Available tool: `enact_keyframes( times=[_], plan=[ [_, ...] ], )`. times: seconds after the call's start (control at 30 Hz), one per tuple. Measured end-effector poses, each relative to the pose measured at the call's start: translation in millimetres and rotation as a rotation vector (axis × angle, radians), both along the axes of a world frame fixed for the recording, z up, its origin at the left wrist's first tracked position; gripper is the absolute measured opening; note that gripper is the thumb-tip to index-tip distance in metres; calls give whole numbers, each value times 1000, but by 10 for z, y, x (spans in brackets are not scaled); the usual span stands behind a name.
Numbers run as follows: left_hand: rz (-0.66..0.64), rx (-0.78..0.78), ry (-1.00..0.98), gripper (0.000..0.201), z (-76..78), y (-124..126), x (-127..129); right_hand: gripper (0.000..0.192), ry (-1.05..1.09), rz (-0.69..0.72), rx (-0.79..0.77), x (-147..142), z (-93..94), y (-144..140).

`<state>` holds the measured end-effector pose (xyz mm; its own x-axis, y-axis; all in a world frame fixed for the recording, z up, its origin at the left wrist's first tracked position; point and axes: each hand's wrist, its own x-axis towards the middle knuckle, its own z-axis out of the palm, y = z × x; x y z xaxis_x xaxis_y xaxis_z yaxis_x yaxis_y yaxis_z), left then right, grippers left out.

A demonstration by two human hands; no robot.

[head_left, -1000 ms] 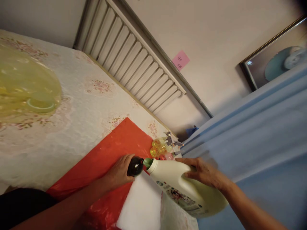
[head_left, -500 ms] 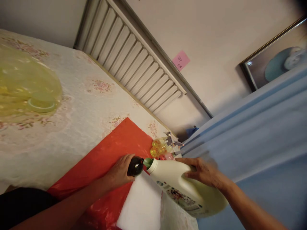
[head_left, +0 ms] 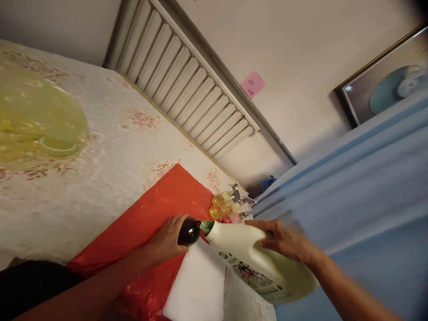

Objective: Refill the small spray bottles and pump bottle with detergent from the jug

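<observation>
Both hands were closed: the left hand [head_left: 167, 238] round a dark bottle [head_left: 189, 232], the right hand [head_left: 284, 240] on a large pale jug [head_left: 264, 263], tipped with its green spout [head_left: 206, 227] at the bottle's mouth. Red plastic [head_left: 163, 205] and a white pad [head_left: 197, 285] lay beneath, on a flowered tablecloth [head_left: 113, 156].

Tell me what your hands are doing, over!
Left hand around dark bottle. Right hand gripping pale jug, tilted. Green spout by bottle's mouth. Yellow bottles beyond, not in the way.
</observation>
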<state>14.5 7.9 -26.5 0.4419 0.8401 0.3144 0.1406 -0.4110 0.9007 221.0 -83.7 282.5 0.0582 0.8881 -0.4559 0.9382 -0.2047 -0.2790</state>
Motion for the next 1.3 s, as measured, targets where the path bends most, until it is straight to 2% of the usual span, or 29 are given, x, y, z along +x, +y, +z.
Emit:
enact_keyframes(
  times=[1.3],
  plan=[
    [-1, 3, -2, 75, -15, 0, 12, 59, -13, 12, -9, -17, 19, 7]
  ],
)
